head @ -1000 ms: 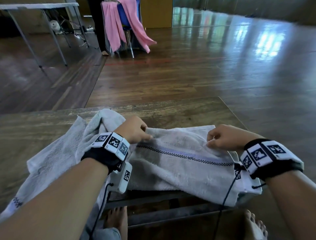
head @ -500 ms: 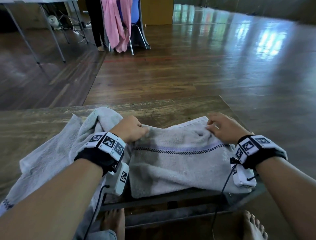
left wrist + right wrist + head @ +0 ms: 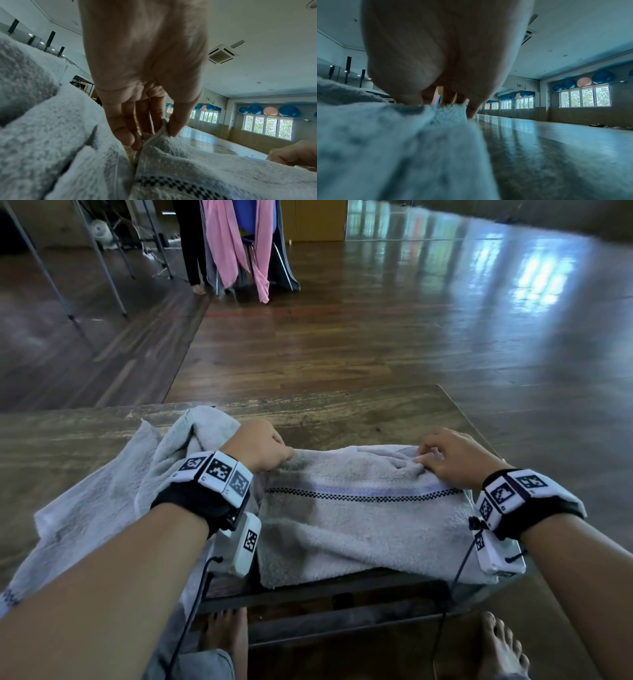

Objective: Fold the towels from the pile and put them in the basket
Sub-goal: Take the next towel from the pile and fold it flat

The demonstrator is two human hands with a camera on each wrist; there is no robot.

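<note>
On table (image 3: 342,409) — towel (image 3: 359,529) | both hands pinch its far edge: left hand (image 3: 260,445), right hand (image 3: 455,457)

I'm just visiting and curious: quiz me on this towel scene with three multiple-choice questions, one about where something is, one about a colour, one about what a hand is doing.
1. Where does the checkered-stripe towel lie?
A. on the floor
B. on the wooden table, its near edge hanging over
C. on a chair

2. What colour is the cloth draped in the background?
A. pink
B. green
C. yellow

3. What is the left hand doing?
A. resting flat and open
B. pointing upward
C. pinching the towel's far edge

Answers:
1 B, the head view shows the towel spread on the tabletop with its near edge draped over the front.
2 A, it hangs pink at the top of the head view.
3 C, the left wrist view shows thumb and fingers closed on a towel corner.
</note>
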